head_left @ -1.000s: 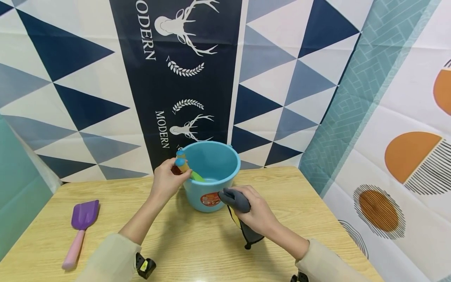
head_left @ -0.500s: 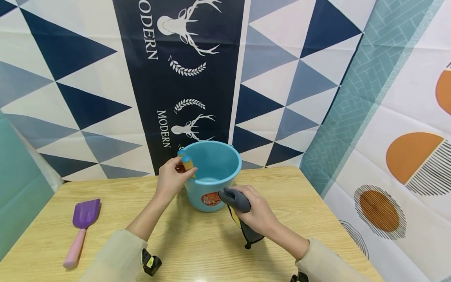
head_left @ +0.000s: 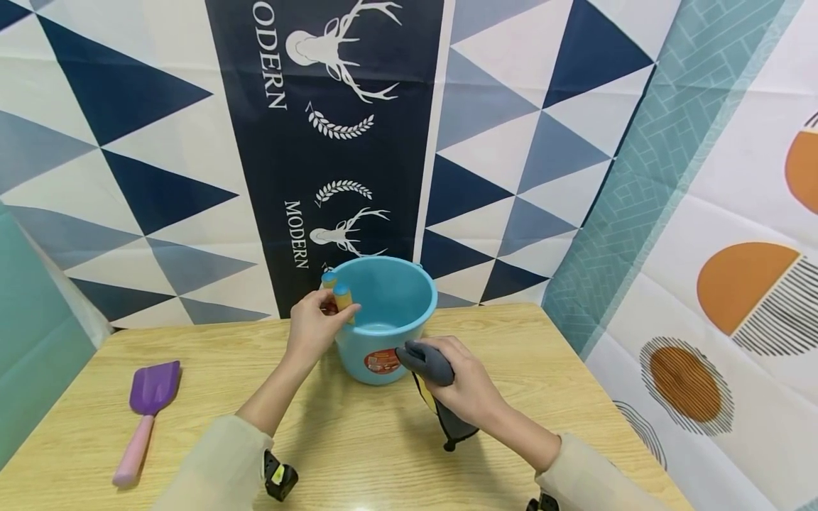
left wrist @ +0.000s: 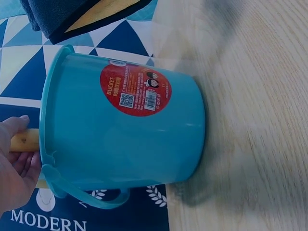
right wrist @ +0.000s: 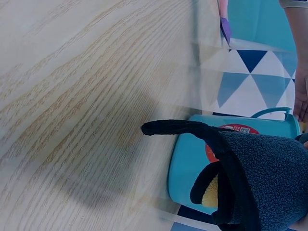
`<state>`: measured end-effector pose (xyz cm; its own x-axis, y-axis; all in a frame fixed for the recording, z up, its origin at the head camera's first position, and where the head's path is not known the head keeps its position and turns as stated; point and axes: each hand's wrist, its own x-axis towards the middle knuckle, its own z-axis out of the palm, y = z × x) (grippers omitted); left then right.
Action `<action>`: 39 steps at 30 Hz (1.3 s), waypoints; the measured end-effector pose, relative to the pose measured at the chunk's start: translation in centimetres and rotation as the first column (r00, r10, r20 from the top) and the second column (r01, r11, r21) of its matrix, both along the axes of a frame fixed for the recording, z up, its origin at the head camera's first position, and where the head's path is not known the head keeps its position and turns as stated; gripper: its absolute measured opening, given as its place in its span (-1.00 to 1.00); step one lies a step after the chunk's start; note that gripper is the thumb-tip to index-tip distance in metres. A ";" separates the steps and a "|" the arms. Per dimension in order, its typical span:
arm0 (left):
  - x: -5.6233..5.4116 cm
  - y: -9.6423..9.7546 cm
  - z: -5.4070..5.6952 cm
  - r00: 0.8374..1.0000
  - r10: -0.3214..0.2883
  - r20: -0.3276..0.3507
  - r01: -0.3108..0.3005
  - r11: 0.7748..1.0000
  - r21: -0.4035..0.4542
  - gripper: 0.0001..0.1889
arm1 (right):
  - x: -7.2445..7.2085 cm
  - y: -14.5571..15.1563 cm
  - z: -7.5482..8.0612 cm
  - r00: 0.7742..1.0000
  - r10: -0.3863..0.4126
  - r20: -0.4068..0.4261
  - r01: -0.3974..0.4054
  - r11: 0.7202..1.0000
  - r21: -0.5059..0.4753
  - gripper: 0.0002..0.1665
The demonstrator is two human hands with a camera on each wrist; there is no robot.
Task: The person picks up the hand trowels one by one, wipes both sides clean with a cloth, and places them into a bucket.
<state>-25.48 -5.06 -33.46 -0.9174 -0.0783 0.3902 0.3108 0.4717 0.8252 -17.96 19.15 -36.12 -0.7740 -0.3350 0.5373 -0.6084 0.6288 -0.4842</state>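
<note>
A light-blue plastic bucket [head_left: 383, 355] with a red label stands upright at the table's back. At its left rim my left hand [head_left: 314, 328] pinches a wooden-handled tool [head_left: 344, 298] with a blue end cap; its lower part is hidden inside the bucket. A second blue-capped wooden handle [head_left: 329, 279] stands close behind it. In the left wrist view the pinched handle [left wrist: 25, 141] sticks out over the rim. My right hand [head_left: 465, 380] grips a folded dark-grey cloth [right wrist: 269, 168] with a yellow inner side, held in front of the bucket's right side, its end hanging down.
A purple shovel [head_left: 155, 387] with a pink handle lies on the wooden table [head_left: 358, 454] at the left. Behind the bucket rises a patterned wall covering [head_left: 358, 156]. The bucket's handle [left wrist: 91, 199] hangs down its side in the left wrist view.
My left hand has shifted slightly right. The tool it pinches has turned more upright, and its green part has gone out of sight in the bucket. The right hand and cloth have stayed put.
</note>
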 end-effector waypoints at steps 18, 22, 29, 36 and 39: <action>-0.2 0.2 -0.1 1.000 -0.002 0.017 0.002 1.000 -0.007 -0.63 | 0.2 0.1 -0.2 1.000 -0.001 0.004 0.001 1.000 -0.010 -0.39; -0.2 0.2 -0.2 1.000 -0.004 0.018 0.004 1.000 -0.027 -0.61 | 0.2 0.1 -0.3 1.000 -0.001 0.004 0.001 1.000 -0.005 -0.40; -0.2 0.2 -0.1 1.000 -0.008 0.011 0.008 0.998 -0.057 -0.59 | 0.2 0.1 -0.4 1.000 -0.002 0.008 0.002 1.000 -0.004 -0.40; 0.0 0.2 0.1 1.000 -0.021 -0.004 0.021 0.998 -0.063 -0.60 | 0.2 0.1 -0.4 1.000 -0.017 0.020 0.017 1.000 0.006 -0.37; 0.0 0.2 0.1 1.000 -0.022 -0.004 0.022 0.997 -0.071 -0.60 | 0.3 0.1 -0.4 1.000 -0.015 0.025 0.015 1.000 0.006 -0.38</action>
<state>-25.46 -4.86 -33.32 -0.9169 -0.0302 0.3981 0.3252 0.5217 0.7887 -17.68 19.26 -36.51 -0.7921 -0.3263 0.5158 -0.5864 0.6411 -0.4951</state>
